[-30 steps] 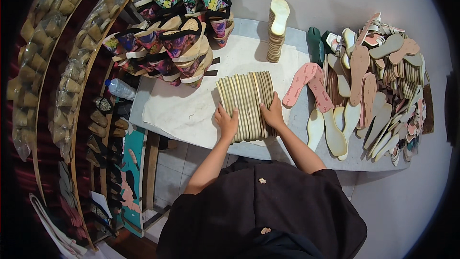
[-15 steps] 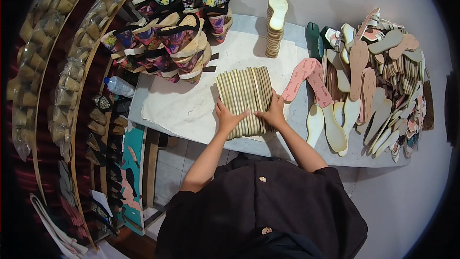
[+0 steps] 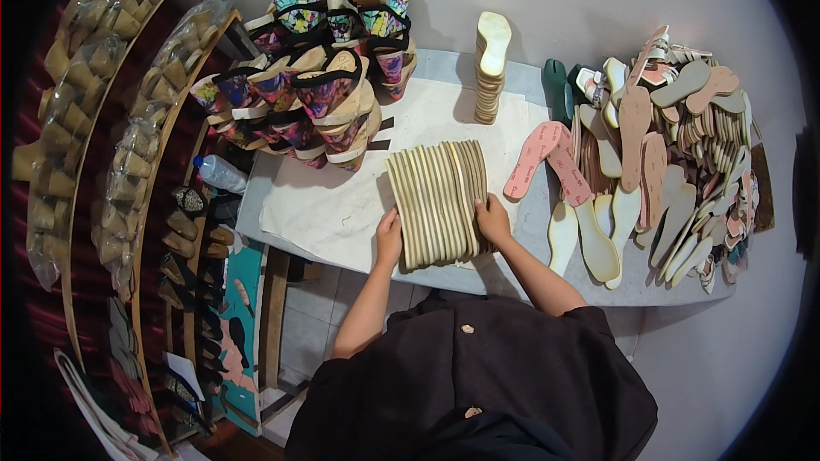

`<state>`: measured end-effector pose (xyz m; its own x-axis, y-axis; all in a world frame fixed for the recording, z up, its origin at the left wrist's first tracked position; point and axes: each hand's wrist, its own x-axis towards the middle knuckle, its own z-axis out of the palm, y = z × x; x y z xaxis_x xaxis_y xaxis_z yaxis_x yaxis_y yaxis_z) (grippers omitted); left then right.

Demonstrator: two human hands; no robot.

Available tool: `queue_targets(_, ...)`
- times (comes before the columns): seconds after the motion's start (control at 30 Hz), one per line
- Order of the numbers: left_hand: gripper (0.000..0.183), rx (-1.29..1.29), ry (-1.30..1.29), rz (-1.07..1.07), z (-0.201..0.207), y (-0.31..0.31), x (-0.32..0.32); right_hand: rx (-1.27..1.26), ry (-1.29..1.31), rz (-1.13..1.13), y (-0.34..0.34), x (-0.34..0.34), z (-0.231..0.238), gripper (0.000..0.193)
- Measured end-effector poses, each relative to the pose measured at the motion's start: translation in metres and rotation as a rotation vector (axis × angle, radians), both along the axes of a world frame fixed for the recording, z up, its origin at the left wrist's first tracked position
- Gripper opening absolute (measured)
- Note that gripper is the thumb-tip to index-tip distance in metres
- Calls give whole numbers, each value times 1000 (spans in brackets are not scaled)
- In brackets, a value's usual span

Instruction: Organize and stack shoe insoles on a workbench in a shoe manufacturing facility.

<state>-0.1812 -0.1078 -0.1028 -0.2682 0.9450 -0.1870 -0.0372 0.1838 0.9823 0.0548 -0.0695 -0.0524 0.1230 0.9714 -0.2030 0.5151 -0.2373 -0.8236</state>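
- Row of insoles: many pieces packed face to face, thin edges turned up toward the camera; cream and grey-beige edges alternate unevenly. Located over the white sheet, near the front edge of the grey table. Cannot tell whether it rests on the sheet or is held slightly above.
- Left hand: grasping the left side of the row at its near part, fingers bent and partly hidden.
- Right hand: grasping the right side, thumb uppermost against the end piece; remaining fingers partly hidden. Row is clasped between both hands.
- Insole stack: tall pile beyond the row, toward the wall; top piece pale cream, uncovered.
- Pink insoles: printed pieces, overlapping at an angle, just right of the row.
- Pale insoles: lying flat near the right forearm.
- Heap of insoles and sandals: far right of table, pieces leaning and overlapping.
- Wedge sandals: multicoloured straps, piled at the back left of the table.
- Clear bottle: blue cap, tilted, beside the table's left edge.
- Wedge heels: bagged in clear plastic, on racking at far left.
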Motion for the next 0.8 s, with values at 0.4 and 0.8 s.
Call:
queue_targets(0.4, 40, 226, -41, -22, 131, 20, 33, -114, -380, 190, 4, 1, -18, 34)
queue_targets(0.8, 30, 353, 999, -190, 183, 32, 115, 127, -39, -126, 4, 52, -6, 36)
